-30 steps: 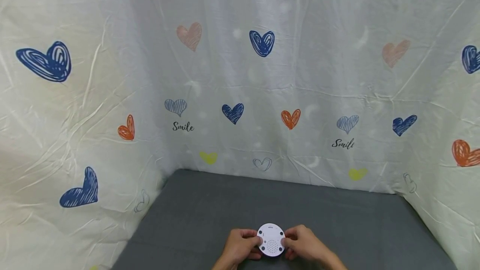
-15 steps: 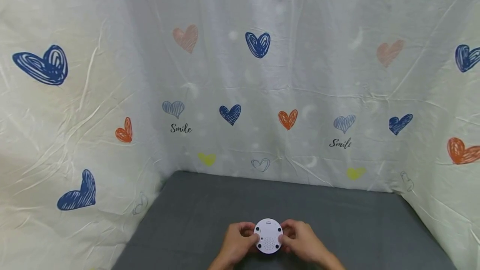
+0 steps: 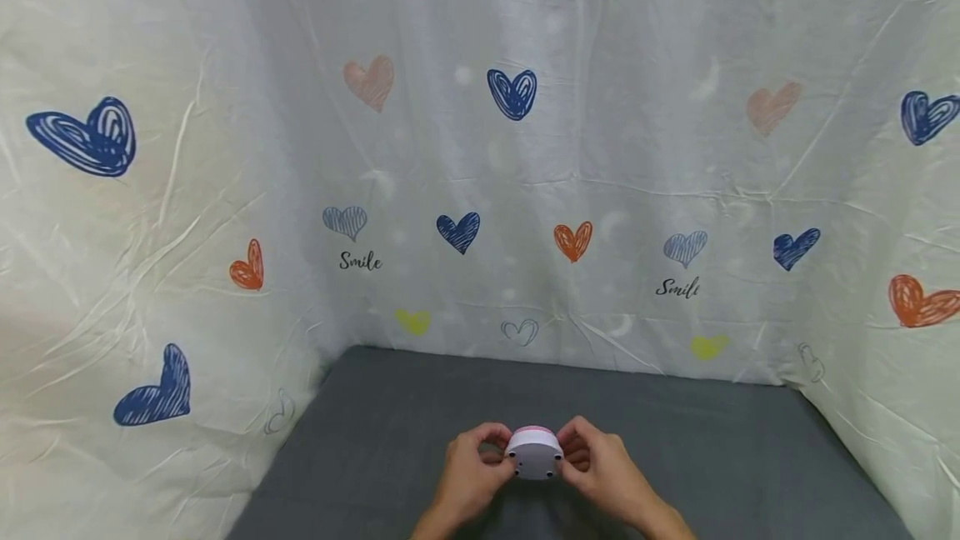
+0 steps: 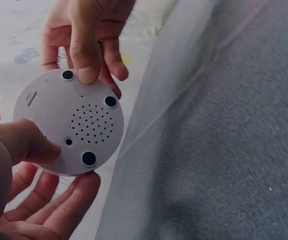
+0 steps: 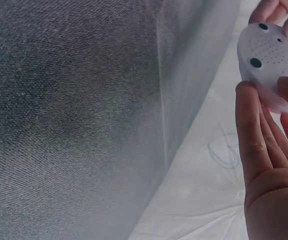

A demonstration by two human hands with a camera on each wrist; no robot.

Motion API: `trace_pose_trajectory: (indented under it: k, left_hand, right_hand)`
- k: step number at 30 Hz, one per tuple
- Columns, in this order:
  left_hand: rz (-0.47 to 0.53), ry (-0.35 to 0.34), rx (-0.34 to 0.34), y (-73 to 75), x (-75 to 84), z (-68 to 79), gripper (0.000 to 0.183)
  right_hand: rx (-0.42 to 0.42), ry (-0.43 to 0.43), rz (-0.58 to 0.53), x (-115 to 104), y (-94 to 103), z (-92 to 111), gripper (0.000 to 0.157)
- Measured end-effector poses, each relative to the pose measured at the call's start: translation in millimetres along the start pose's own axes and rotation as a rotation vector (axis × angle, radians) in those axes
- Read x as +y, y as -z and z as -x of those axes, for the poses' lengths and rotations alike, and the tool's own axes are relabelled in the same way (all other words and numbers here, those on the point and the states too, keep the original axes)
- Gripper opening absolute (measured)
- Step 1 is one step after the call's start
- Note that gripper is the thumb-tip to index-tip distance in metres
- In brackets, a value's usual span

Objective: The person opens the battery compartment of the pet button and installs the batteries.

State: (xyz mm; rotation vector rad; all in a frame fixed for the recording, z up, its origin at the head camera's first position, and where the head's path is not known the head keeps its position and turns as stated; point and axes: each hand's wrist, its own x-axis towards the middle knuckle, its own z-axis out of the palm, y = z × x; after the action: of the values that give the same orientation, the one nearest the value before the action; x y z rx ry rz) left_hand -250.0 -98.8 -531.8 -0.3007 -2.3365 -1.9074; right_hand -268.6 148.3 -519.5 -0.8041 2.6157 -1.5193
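Between my two hands is a round white device (image 3: 534,458) with dark rubber feet and a pink edge along its far side in the head view. Its underside (image 4: 54,107) faces the left wrist camera, showing a patch of small holes and a slot. My left hand (image 3: 470,473) pinches the left rim, thumb on the underside and fingers behind. On the opposite rim my right hand (image 3: 606,475) does the same. The right wrist view has the device (image 5: 269,62) partly cut off at its edge. The device's other face is hidden.
A dark grey cloth-covered table (image 3: 420,398) lies beneath the hands. Around its back and sides hangs a white curtain (image 3: 637,148) printed with coloured hearts and the word "Smile".
The device has tipped, so its underside looks flatter and the pink edge now shows. Both hands have risen slightly away from the body with it, keeping their hold.
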Motion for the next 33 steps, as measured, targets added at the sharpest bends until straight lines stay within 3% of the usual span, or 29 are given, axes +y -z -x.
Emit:
trace_pose_trajectory:
  k: [6, 15, 24, 33]
  left_hand:
    - [-0.070, -0.091, 0.017, -2.2, -7.6, 1.2, 0.033]
    - [-0.182, -0.122, -0.025, -4.0, -22.4, 3.7, 0.039]
    - [-0.373, -0.149, -0.084, -4.4, -28.4, 6.0, 0.039]
    - [-0.446, -0.160, -0.154, -2.9, -23.4, 6.7, 0.043]
  right_hand:
    - [0.019, 0.057, 0.121, 7, -4.7, 1, 0.030]
    - [0.038, 0.092, 0.210, 19, -20.4, 8, 0.034]
    - [0.085, 0.164, 0.372, 25, -28.8, 11, 0.043]
    - [-0.005, 0.134, 0.388, 25, -27.5, 12, 0.044]
